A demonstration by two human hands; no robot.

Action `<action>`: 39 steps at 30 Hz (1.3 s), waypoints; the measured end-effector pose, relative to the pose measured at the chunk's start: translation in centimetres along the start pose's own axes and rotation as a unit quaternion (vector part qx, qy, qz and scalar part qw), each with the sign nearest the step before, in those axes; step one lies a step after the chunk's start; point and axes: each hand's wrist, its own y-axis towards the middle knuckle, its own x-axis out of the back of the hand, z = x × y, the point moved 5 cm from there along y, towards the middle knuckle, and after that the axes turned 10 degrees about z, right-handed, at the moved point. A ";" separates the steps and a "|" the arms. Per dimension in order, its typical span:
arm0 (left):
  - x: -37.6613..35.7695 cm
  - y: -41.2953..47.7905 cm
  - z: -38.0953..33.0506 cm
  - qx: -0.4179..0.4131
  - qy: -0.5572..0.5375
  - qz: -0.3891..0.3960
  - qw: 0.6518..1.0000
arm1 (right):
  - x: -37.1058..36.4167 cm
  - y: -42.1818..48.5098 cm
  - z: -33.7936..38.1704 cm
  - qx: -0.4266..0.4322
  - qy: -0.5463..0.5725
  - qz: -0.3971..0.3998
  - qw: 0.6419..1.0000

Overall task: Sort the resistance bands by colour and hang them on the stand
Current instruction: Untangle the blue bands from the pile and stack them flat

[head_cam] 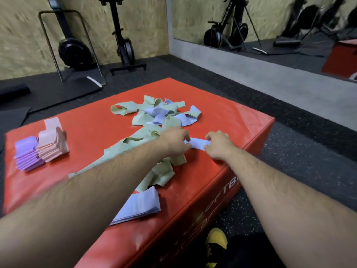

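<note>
Resistance bands (146,120) covered much of the top of a red padded box (87,130). Near the box's left edge sat a folded purple stack (26,154), touching a pink stack (51,147) just to its right, whose topmost pieces stood partly upright. Across the middle of the top, from the far edge towards the near edge, sprawled a loose green tangle (114,152) with a few pale blue loops mixed in at its far end. A flat blue stack (139,206) lay by the near edge, partly under the left forearm. The left hand (174,141) reached over the tangle, its fingers curled and pinching one end of a pale blue band (198,145). The right hand (219,145), close to the box's right edge, pinched the other end with bent fingers, so the band lay stretched between the two hands just above the top. Below the box, a yellow shoe (217,241) stood on the dark floor (301,151).
</note>
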 end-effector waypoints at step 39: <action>14.5 -19.0 11.2 0.008 -0.340 -0.373 0.863 | 5.2 -6.5 23.8 0.287 0.308 -0.084 0.903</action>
